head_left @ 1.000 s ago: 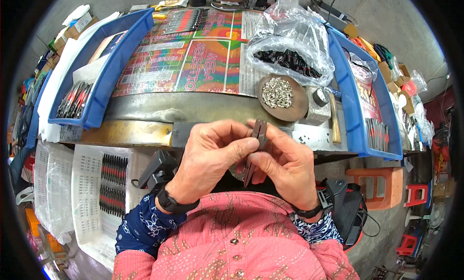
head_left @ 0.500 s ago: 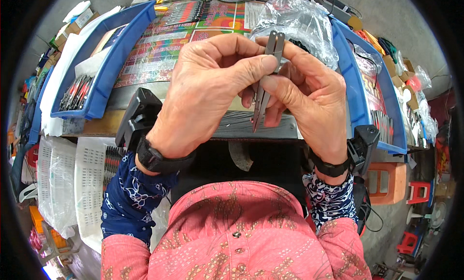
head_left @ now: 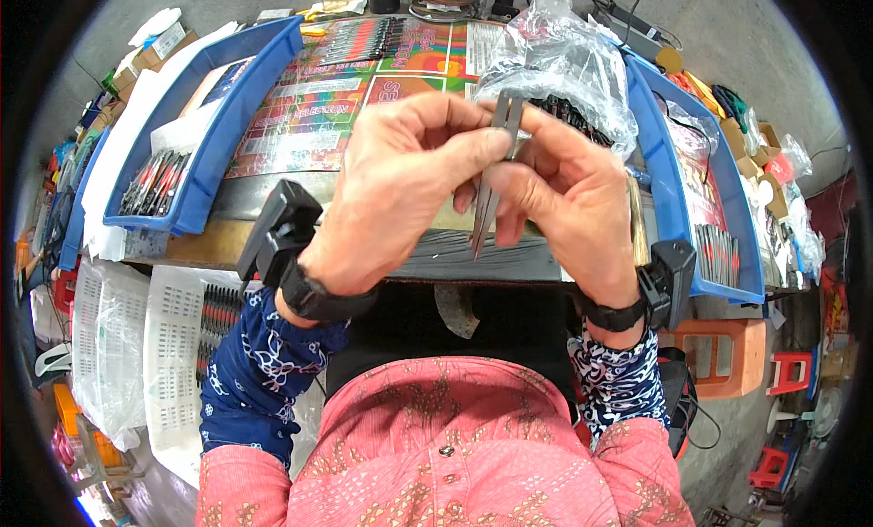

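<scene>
Holding steady at chest height: both hands keep the raised position of half a second ago, well above where they worked a second back. Left hand point(head_left: 400, 186) and right hand point(head_left: 568, 195) pinch slim metal tweezers point(head_left: 491, 186) between fingertips, tips pointing down. Bag point(head_left: 559, 59) and blue trays point(head_left: 205, 131) lie behind on the bench. Judging: close inspection or fitting continues.

Counter point(head_left: 300, 131) flanked by left blue tray point(head_left: 205, 177) and right blue tray point(head_left: 668, 190); far side blocked by plastic bag point(head_left: 564, 59). Open passage seen along the middle printed sheet point(head_left: 314, 109).
</scene>
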### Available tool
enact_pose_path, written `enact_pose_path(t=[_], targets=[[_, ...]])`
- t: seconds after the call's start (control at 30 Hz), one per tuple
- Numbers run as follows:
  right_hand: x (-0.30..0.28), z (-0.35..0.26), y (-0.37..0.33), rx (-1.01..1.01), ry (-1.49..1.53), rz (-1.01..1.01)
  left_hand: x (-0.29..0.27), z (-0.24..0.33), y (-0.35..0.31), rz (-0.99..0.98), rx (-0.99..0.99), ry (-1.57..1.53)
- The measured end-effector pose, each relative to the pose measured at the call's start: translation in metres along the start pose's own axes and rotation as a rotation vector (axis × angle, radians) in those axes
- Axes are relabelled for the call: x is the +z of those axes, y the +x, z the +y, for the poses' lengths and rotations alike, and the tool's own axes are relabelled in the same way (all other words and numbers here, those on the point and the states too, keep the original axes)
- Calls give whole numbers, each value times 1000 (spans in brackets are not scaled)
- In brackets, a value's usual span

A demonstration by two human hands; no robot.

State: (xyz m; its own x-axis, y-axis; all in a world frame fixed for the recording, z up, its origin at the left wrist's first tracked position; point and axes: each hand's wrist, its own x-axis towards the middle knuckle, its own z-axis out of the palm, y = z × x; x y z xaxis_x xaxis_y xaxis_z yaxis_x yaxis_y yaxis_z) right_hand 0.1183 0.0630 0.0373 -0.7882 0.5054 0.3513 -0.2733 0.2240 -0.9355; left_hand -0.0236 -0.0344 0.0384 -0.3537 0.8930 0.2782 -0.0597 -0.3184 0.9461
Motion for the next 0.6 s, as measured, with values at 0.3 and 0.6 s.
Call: enact_pose_path(t=[0.3, 0.6], targets=[[-13, -2, -23, 219, 94, -108, -15, -4, -38, -256, -424, -167], [-7, 15, -28, 128, 201, -32, 4, -19, -50, -78, -113, -21]])
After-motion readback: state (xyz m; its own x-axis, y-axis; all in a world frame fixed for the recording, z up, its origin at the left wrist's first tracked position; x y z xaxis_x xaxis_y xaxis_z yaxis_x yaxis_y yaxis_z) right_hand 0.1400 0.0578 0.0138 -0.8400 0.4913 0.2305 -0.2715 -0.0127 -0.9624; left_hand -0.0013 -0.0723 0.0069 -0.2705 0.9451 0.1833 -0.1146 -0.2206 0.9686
